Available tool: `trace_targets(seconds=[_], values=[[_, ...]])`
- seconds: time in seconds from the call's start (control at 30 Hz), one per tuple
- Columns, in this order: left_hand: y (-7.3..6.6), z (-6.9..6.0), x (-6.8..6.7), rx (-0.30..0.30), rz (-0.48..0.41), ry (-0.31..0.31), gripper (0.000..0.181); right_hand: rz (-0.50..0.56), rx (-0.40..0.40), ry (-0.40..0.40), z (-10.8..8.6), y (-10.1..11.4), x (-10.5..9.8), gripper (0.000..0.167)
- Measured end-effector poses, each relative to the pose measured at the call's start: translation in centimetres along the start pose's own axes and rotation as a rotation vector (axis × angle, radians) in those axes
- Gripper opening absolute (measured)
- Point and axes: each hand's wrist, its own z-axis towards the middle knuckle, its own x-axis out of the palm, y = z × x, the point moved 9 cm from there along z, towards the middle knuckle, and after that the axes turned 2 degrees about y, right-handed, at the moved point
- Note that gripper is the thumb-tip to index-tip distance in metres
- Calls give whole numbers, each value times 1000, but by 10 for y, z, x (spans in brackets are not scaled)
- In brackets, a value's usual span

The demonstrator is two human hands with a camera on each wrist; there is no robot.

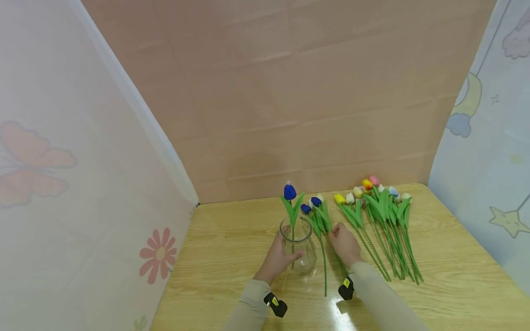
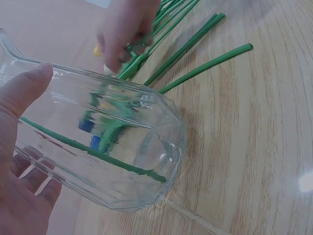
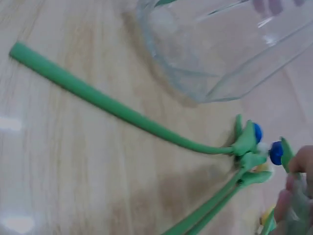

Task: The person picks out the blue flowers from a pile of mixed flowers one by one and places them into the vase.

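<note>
My left hand (image 1: 278, 258) grips a clear glass vase (image 1: 307, 262) around its side, thumb in front. One blue tulip (image 1: 290, 192) stands in the vase, its bloom and leaves above the rim. In the left wrist view the vase (image 2: 166, 122) shows the green stem (image 2: 98, 154) reaching down near its base. Right of the vase, my right hand (image 1: 345, 242) pinches a blue tulip (image 1: 316, 201) among a few lying tulips. The right wrist view shows its bloom (image 3: 276, 152) beside my blurred fingers (image 3: 304, 161); the exact grip point is partly hidden.
Another blue tulip (image 1: 305, 208) lies near the vase. Farther right, yellow and white tulips (image 1: 350, 198) lie beside a larger pile of mixed tulips (image 1: 387, 207) with stems toward me. The wooden table (image 1: 223, 243) meets a brown backdrop (image 1: 248, 115) behind.
</note>
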Motion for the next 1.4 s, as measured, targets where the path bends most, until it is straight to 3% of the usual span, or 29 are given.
trace_targets(seconds=[0.17, 0.5, 0.7, 0.83, 0.97, 1.1, 1.2, 1.3, 1.4], values=[[-1, -1, -1, -4, 13, 0, 81, 131, -62, -129, -10, 14, -26, 19], [-3, -2, -4, -3, 33, -11, 81, 322, -329, -492, -39, 50, -85, 12], [-3, 0, -6, 3, 30, -1, 84, 394, -457, -558, -57, 76, -103, 10], [-8, 0, -14, -6, 9, 0, 94, 377, -535, -591, -68, 91, -108, 8], [-31, -3, -34, 56, -65, -60, 100, 355, -586, -597, -75, 99, -108, 9], [-76, -7, -59, 238, -92, -208, 99, 346, -636, -596, -83, 106, -108, 12], [-111, -11, -67, 362, -91, -298, 83, 337, -690, -606, -90, 114, -106, 15], [-132, -8, -59, 352, -128, -289, 58, 317, -767, -623, -98, 123, -103, 10], [-138, 0, -40, 251, -178, -191, 42, 295, -858, -640, -105, 132, -99, 18]])
